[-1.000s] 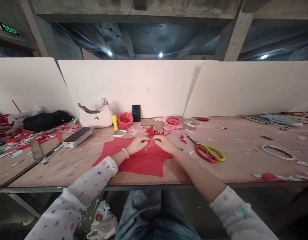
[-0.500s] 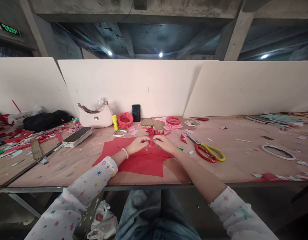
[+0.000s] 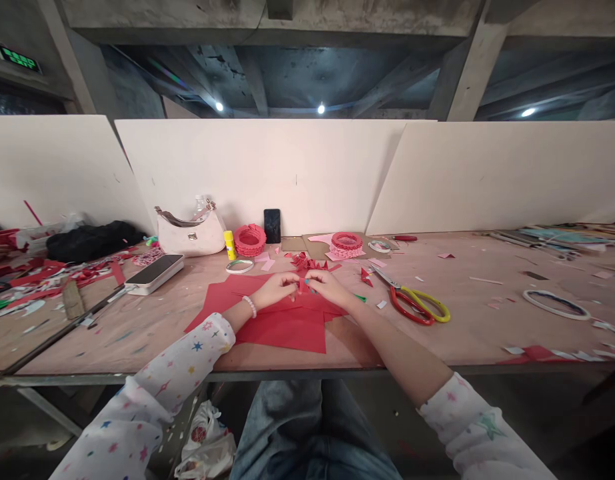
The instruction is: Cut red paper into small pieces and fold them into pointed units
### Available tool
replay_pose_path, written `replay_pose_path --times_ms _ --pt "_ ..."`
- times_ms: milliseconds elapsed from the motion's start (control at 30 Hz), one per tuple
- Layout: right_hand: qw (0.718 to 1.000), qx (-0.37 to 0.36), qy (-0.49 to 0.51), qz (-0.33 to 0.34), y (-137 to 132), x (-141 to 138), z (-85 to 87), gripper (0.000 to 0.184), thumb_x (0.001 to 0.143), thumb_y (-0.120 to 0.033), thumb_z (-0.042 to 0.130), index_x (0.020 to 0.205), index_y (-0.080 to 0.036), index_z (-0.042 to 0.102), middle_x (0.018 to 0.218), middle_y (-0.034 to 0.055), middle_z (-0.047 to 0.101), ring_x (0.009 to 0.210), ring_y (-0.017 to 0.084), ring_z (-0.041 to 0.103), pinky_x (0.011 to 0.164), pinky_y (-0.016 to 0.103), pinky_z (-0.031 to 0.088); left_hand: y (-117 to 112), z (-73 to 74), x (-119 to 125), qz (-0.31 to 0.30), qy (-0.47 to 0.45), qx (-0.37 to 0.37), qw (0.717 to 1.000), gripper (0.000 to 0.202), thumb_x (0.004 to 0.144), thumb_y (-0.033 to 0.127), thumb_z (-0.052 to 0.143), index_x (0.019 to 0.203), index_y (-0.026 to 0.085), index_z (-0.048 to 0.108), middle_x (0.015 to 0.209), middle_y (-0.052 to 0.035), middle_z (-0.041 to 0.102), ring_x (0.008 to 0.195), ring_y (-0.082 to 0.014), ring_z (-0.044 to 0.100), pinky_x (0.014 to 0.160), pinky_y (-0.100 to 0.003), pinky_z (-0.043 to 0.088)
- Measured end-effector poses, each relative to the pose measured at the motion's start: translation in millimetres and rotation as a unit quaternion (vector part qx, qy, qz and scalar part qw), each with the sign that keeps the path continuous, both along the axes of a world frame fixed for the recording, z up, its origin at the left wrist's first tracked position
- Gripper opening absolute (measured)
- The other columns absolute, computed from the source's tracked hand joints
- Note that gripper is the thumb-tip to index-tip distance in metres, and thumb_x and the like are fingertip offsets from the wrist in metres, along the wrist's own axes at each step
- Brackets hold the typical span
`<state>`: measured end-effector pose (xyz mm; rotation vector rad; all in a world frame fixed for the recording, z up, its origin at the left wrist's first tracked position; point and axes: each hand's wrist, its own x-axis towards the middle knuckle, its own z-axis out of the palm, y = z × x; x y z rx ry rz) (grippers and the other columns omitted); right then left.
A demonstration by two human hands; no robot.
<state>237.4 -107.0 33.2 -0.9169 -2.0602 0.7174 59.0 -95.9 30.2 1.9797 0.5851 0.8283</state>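
Note:
My left hand point(image 3: 281, 288) and my right hand point(image 3: 326, 283) meet at the middle of the table, fingers pinched on a small piece of red paper point(image 3: 302, 285) between them. Its exact fold is too small to make out. Beneath both hands lie sheets of red paper point(image 3: 282, 328), overlapping at angles. Just beyond my fingertips is a heap of small folded red paper pieces point(image 3: 303, 261). One more folded red piece point(image 3: 366, 277) rests to the right, near the tips of the scissors point(image 3: 412, 303), which have red and yellow handles.
Behind the paper stand a yellow glue stick point(image 3: 230, 245), a red paper ring point(image 3: 250, 240), a dark phone point(image 3: 272, 226) and stacked red and pink rings point(image 3: 346, 245). A pale handbag point(image 3: 191, 233) and a white boxy device point(image 3: 156, 275) are on the left. Tape rolls point(image 3: 240, 267) and paper scraps lie about.
The small red paper between my fingertips has shifted very slightly. My hands stay in nearly the same place, and everything else on the table is unmoved.

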Motion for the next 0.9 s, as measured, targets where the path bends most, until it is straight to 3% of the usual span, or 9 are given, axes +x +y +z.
replay_pose_path --times_ms 167,267,400,600,733,900 --pt "0.999 -0.002 -0.038 0.023 -5 -1 0.0 0.017 0.076 -0.025 0.040 0.065 -0.015 0.049 0.059 -0.0024 0.046 0.057 0.010 0.042 0.054 0.022 0.031 -3 1.5 0 0.003 0.027 0.027 0.999 0.012 0.071 0.013 0.040 0.070 0.012 0.052 0.060 0.0024 0.051 0.051 -0.0071 0.050 0.054 -0.019 0.040" --pt "0.999 0.004 -0.026 0.032 -10 -4 1.1 0.015 0.075 -0.031 0.045 0.077 -0.016 0.050 0.068 -0.0012 0.048 0.063 0.011 0.044 0.057 0.023 0.034 -1 1.7 -1 0.042 0.054 0.041 0.997 0.016 0.073 0.016 0.038 0.068 0.012 0.053 0.057 0.0023 0.051 0.050 -0.0077 0.050 0.053 -0.019 0.040" --pt "0.998 0.006 -0.006 0.061 -14 -7 4.2 0.040 0.066 -0.030 0.059 0.101 -0.019 0.042 0.085 0.0016 0.050 0.072 0.012 0.047 0.061 0.023 0.038 0 2.5 -1 0.100 0.069 0.053 0.991 0.018 0.071 0.014 0.037 0.065 0.012 0.054 0.053 0.0025 0.051 0.051 -0.0085 0.050 0.053 -0.018 0.039" --pt "0.999 0.021 0.024 0.022 -11 -7 6.2 0.010 0.076 -0.021 0.041 0.080 -0.016 0.048 0.075 0.0007 0.050 0.068 0.012 0.049 0.063 0.025 0.038 -3 3.9 1 0.079 0.037 -0.042 0.995 0.018 0.073 0.020 0.039 0.065 0.011 0.053 0.062 0.0011 0.051 0.053 -0.0079 0.051 0.054 -0.020 0.044" --pt "0.998 -0.012 0.056 0.041 -9 -7 5.0 0.012 0.072 -0.015 0.038 0.080 -0.016 0.047 0.072 -0.0006 0.050 0.062 0.010 0.051 0.062 0.025 0.040 -3 3.6 2 0.063 0.008 -0.101 0.993 0.018 0.074 0.023 0.042 0.077 0.012 0.056 0.075 -0.0012 0.052 0.062 -0.0088 0.051 0.057 -0.020 0.047" --pt "0.998 -0.009 0.061 0.031 -6 -6 2.6 0.018 0.070 -0.013 0.039 0.084 -0.016 0.049 0.073 -0.0001 0.053 0.059 0.010 0.051 0.061 0.025 0.040 -1 0.4 2 0.083 -0.009 -0.152 0.985 0.015 0.073 0.021 0.045 0.076 0.012 0.056 0.071 -0.0002 0.052 0.059 -0.0088 0.053 0.058 -0.022 0.048"
